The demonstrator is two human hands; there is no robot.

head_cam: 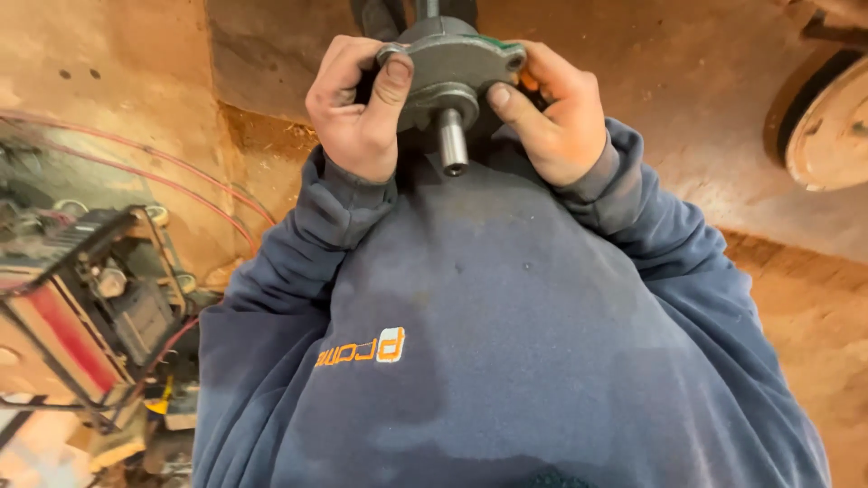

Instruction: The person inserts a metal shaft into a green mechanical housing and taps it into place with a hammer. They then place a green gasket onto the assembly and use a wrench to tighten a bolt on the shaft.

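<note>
A grey cast-metal part [449, 65] with a flat flange and a short steel shaft [452, 143] sticking out toward me is held up in front of my chest. My left hand [355, 113] grips its left side, thumb pressed on the flange edge. My right hand [553, 110] grips its right side, thumb resting next to the shaft base. Both hands are dirty. A green edge shows at the flange's upper right. The part's far side is hidden behind my fingers. My dark blue sweatshirt [506, 343] fills the lower view.
A red-framed machine [86, 307] with black parts and hoses sits at the left, with thin red wires [163, 172] running above it. A round rusty drum-like disc [827, 122] shows at the upper right. Orange-brown surfaces surround everything.
</note>
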